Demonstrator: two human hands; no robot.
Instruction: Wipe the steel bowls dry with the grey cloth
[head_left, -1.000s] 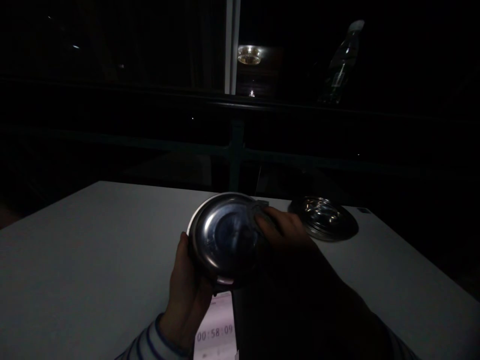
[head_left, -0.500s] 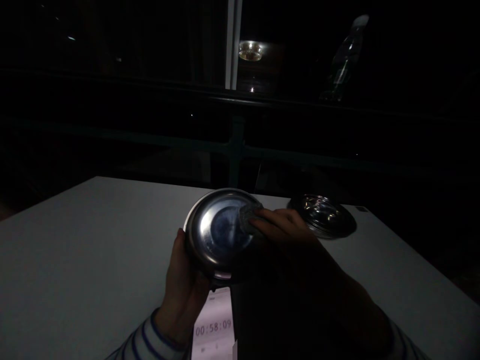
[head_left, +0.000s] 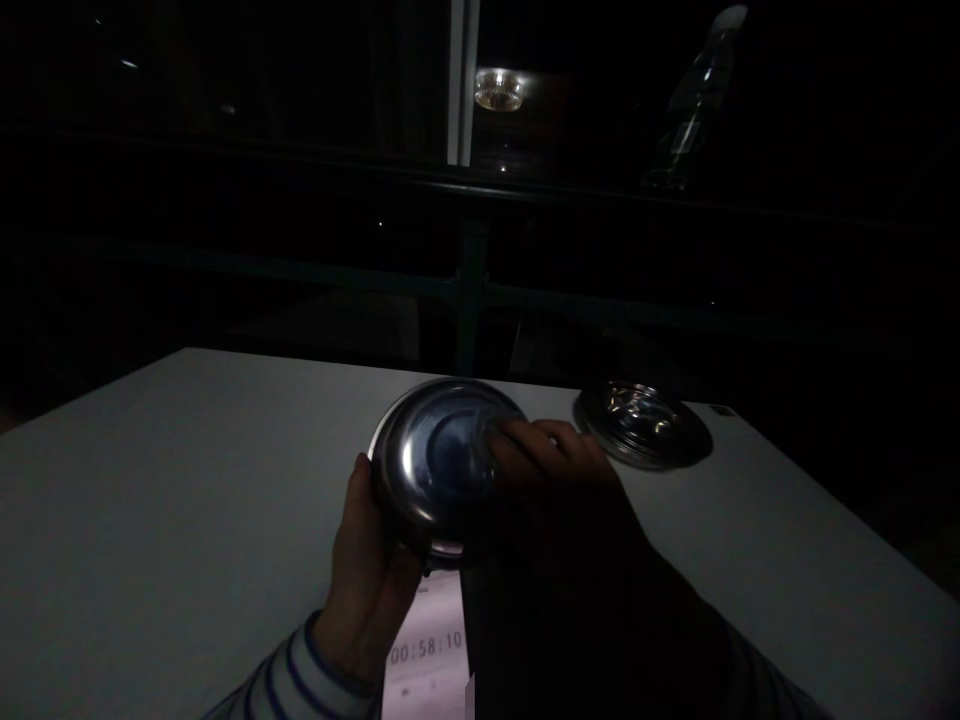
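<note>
A shiny stainless steel dish is tilted up above the near part of the white table. My left hand grips it at the lower left edge, thumb along the rim and fingers underneath. Against the dish's right side, my right hand is closed over a greyish scrubbing cloth. Only a small blurred edge of that cloth shows past the fingers; whether it is cloth or a scouring pad I cannot tell. Shadow hides the dish's lower right and my right wrist.
Further metal dishes, seemingly stacked, sit at the table's far right. A lit phone with a running timer lies below the held dish. Beyond the far edge are dark bars and a clear bottle with a white cap.
My right hand has shifted slightly left and turned on the dish, now covering more of the cloth. My left hand keeps its hold. The view has tipped slightly down.
</note>
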